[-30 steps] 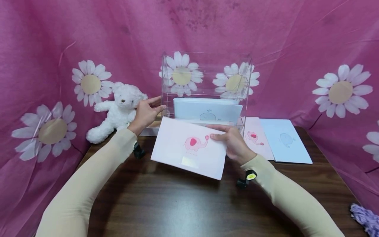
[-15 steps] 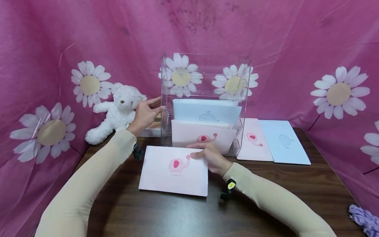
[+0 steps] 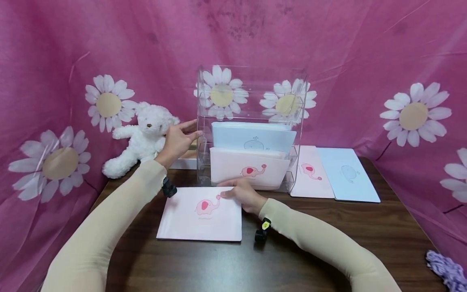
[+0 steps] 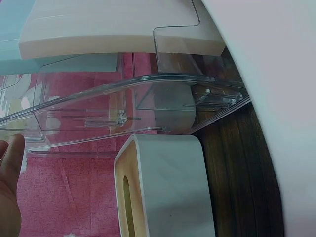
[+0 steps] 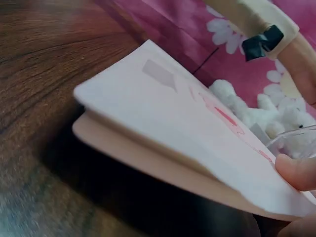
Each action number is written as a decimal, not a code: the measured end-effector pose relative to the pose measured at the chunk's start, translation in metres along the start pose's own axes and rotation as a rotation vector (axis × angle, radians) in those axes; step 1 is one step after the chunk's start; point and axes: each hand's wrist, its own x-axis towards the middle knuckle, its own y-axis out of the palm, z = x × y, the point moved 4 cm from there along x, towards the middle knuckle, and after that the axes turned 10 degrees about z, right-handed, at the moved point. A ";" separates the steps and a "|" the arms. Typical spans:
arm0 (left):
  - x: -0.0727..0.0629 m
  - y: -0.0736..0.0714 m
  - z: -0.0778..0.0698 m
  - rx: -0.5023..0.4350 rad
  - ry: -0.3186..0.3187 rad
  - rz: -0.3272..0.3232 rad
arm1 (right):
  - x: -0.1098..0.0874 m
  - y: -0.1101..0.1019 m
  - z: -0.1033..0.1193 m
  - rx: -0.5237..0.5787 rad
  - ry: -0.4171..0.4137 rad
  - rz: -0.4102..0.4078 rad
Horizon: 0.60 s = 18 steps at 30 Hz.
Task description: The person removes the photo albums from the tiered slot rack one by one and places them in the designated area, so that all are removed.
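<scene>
My right hand (image 3: 242,196) pinches the right edge of a pink elephant notebook (image 3: 197,227), low over the table in front of the rack, its thumb (image 5: 296,173) on top. In the right wrist view the notebook (image 5: 133,106) shows two layers with a gap between them. My left hand (image 3: 178,140) touches the left side of a clear tiered rack (image 3: 251,107) with its thumb and fingers; only part of this hand (image 4: 10,182) shows in the left wrist view. Pink elephant notebooks (image 3: 226,166) stand in the front tier, blue whale ones (image 3: 231,138) in the tier behind.
Right of the rack, another pink notebook (image 3: 315,186) and a blue one (image 3: 352,186) lie flat. A white teddy bear (image 3: 140,140) sits at the left, near a white tissue box with a wooden top (image 4: 173,182). Purple yarn (image 3: 446,265) lies at the far right.
My right hand has brought the pink notebook down and leftward, away from the rack's front, uncovering the front tier's pink notebooks. The left hand stays at the rack's side.
</scene>
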 end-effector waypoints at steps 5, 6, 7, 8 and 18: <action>0.001 -0.001 -0.001 -0.008 -0.005 0.008 | 0.008 0.010 -0.004 -0.044 -0.015 0.014; 0.001 0.000 -0.001 -0.010 -0.004 0.009 | 0.010 0.012 -0.005 -0.057 -0.022 0.012; 0.001 0.000 -0.001 -0.008 -0.005 0.011 | 0.012 0.015 -0.006 -0.071 -0.026 0.008; 0.001 0.000 0.000 -0.006 -0.005 0.013 | 0.013 0.017 -0.007 -0.081 -0.025 0.000; -0.001 0.000 0.001 -0.009 0.002 0.009 | 0.023 0.036 -0.010 -0.211 -0.056 -0.084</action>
